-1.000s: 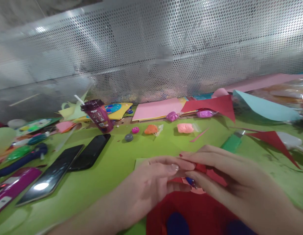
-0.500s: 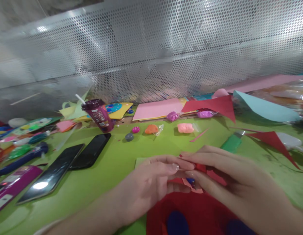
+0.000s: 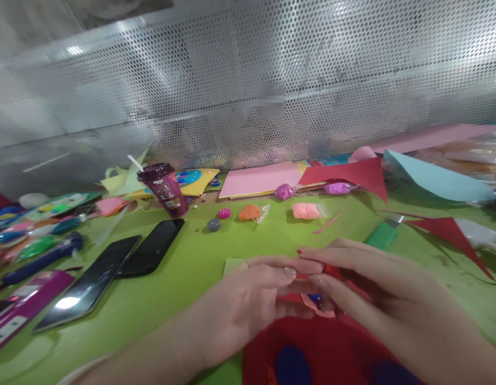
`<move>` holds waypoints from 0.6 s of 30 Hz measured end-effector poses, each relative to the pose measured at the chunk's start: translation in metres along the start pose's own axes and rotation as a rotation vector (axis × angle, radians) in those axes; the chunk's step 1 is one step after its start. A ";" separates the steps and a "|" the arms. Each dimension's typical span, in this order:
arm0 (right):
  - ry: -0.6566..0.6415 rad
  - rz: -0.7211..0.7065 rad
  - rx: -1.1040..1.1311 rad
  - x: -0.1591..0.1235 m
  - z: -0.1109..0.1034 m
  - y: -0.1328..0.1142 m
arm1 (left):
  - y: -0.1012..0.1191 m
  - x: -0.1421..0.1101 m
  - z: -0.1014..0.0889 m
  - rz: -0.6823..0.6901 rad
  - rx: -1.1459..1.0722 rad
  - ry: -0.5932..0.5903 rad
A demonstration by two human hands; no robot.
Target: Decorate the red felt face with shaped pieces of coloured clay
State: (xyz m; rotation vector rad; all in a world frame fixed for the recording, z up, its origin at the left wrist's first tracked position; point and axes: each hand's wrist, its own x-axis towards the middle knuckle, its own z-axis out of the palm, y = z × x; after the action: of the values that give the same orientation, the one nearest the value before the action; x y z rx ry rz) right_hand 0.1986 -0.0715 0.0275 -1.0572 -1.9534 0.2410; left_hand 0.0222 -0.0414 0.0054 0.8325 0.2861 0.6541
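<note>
My left hand and my right hand meet fingertip to fingertip, low in the view. Both sets of fingers are closed on a small red piece; fingers hide most of it, and whether it is paper or clay is unclear. Below them lies a red sheet with a dark blue oval on it and a second dark blue shape at the bottom edge. Between the hands, a pink-edged patch with blue shows, partly covered by my right thumb.
Beyond my hands lie orange clay, pale pink clay and purple lumps. A lidded cup with a straw stands behind two phones. On the right are a green cutter and red paper scraps. A perforated metal panel rises behind.
The whole view has shifted slightly, with everything a little further right. My hands keep nearly the same pose, fingertips together at the red piece.
</note>
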 end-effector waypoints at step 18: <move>0.107 0.282 0.140 0.000 -0.001 0.008 | 0.035 -0.019 -0.001 -0.391 0.448 -0.354</move>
State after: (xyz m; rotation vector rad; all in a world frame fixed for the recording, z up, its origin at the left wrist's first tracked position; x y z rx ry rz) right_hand 0.2041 -0.0671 0.0242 -1.2255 -1.6643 0.4597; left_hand -0.0080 -0.0362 0.0315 1.2601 0.2656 0.0648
